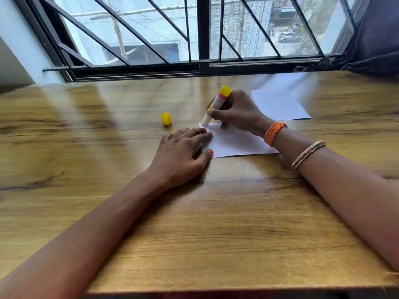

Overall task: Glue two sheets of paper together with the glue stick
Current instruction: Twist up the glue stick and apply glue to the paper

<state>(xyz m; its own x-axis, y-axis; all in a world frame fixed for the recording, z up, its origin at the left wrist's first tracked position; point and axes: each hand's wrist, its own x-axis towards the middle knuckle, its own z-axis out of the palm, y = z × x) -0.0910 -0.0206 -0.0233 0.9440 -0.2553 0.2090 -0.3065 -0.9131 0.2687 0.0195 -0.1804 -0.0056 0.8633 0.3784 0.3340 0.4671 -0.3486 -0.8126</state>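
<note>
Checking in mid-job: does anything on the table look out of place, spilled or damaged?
Nothing stands out. The yellow cap stands apart on the table, as expected while the right hand runs the glue stick on the near sheet.

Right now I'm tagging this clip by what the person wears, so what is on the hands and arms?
Both forearms are bare, no sleeves in view. The right hand has a woven orange band at the wrist and thin beaded bangles further up the forearm. The left hand wears nothing on the wrist; its nails show orange-red polish.
</note>
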